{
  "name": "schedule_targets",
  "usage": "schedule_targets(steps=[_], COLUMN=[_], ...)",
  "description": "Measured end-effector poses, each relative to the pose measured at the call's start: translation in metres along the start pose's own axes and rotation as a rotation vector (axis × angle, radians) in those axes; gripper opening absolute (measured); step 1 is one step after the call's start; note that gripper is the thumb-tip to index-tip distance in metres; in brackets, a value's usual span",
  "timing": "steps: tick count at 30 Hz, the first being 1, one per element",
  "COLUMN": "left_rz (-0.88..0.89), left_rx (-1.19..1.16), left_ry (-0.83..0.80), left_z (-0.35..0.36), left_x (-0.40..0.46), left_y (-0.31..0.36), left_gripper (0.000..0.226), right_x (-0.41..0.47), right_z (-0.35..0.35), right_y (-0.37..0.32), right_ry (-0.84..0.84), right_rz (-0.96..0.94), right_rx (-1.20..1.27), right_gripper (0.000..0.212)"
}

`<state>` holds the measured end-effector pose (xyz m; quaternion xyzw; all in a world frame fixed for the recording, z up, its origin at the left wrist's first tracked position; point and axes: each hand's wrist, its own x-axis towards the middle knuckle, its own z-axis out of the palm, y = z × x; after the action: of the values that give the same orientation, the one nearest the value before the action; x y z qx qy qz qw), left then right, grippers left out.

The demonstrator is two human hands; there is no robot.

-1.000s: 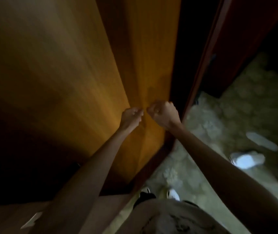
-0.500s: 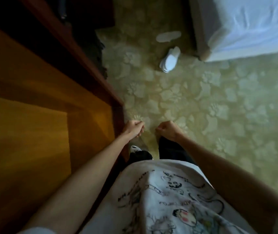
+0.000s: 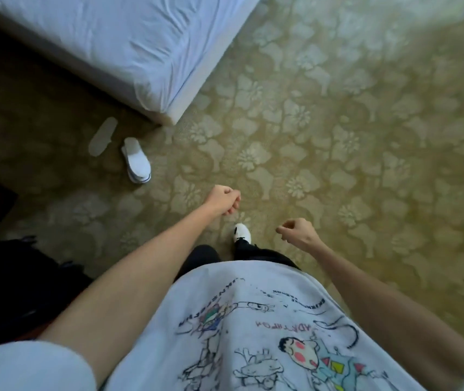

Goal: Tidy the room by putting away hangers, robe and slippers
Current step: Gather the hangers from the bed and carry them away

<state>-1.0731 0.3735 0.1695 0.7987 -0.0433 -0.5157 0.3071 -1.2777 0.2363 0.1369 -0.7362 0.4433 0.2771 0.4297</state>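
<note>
Two white slippers lie on the patterned carpet near the bed's corner: one upright slipper and one flipped sole-up just left of it. My left hand hangs over the carpet to the right of the slippers, fingers loosely curled, holding nothing. My right hand is lower and further right, also loosely curled and empty. No hanger or robe is in view.
A bed with a white sheet fills the upper left; its corner juts toward the slippers. Dark furniture and a dark object sit at the left edge. Patterned green carpet spreads to the right. My shoe shows below my hands.
The view has swung from the wooden wardrobe doors to the carpet and bed. Both hands left the doors and now hang empty; the slippers have come nearer.
</note>
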Motion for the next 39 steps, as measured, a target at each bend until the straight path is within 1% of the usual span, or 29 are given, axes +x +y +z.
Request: schedule_targets(steps=[3, 6, 11, 14, 18, 20, 23, 27, 32, 36, 39], left_rz=[0.034, 0.016, -0.073, -0.076, -0.049, -0.036, 0.000, 0.042, 0.105, 0.155, 0.158], left_rx=[0.060, 0.085, 0.075, 0.040, 0.029, 0.029, 0.087, 0.120, 0.176, 0.244, 0.257], left_ry=[-0.035, -0.040, 0.011, 0.037, 0.049, 0.042, 0.015, -0.058, -0.130, -0.184, -0.180], left_z=[-0.013, -0.035, -0.089, -0.126, -0.177, -0.198, -0.228, -0.246, -0.242, -0.236, -0.234], left_x=[0.030, 0.061, 0.119, 0.160, 0.217, 0.241, 0.288, 0.340, 0.402, 0.464, 0.515], left_y=[0.042, 0.064, 0.084, 0.109, 0.162, 0.191, 0.250, 0.329, 0.434, 0.522, 0.596], left_gripper=[0.021, 0.024, 0.026, 0.031, 0.041, 0.044, 0.040, 0.037, 0.037, 0.035, 0.034], right_x=[0.025, 0.052, 0.119, 0.163, 0.220, 0.240, 0.276, 0.317, 0.365, 0.415, 0.459], right_z=[-0.031, -0.057, -0.101, -0.145, -0.210, -0.240, -0.287, -0.342, -0.402, -0.463, -0.520], right_y=[-0.018, -0.058, -0.153, -0.219, -0.293, -0.318, -0.351, -0.362, -0.351, -0.346, -0.353], right_ry=[0.042, 0.048, 0.047, 0.087, 0.126, 0.110, 0.125, 0.150, 0.179, 0.187, 0.216], right_rz=[0.028, 0.002, -0.094, -0.168, -0.213, -0.220, -0.193, -0.119, 0.027, 0.079, 0.096], right_rx=[0.091, 0.148, 0.173, 0.194, 0.188, 0.161, 0.141, 0.139, 0.207, 0.272, 0.321], right_gripper=[0.028, 0.026, 0.029, 0.034, 0.043, 0.041, 0.036, 0.032, 0.034, 0.031, 0.027])
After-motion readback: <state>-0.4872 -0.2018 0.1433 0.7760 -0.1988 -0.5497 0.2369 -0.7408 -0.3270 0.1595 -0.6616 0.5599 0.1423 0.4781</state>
